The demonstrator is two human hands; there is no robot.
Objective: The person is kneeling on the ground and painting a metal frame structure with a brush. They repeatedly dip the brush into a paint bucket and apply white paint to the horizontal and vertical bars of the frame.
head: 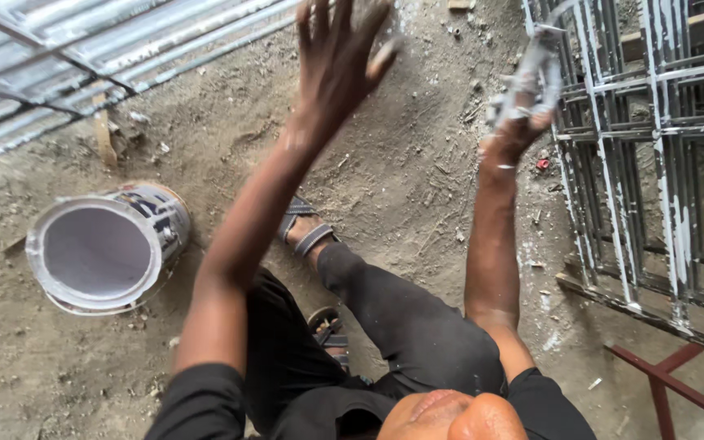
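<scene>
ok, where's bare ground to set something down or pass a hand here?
Free: the dirt floor between the raised left hand and the right hand, and the patch below the open white paint can. Crowded: the paint-streaked grey metal grille hard by the right hand, the corrugated metal sheet top left, and the sandalled feet mid-frame.

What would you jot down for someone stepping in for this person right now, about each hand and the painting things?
Left hand: raised, open, fingers spread, holding nothing.
Right hand: closed on a paint-smeared rag or brush, pressed to the metal grille.
Paint bucket: on the dirt floor at the person's left, open, holding pale paint.
Done: grille bars patchily coated white.
Left: dark bare stretches remain on many bars.
</scene>
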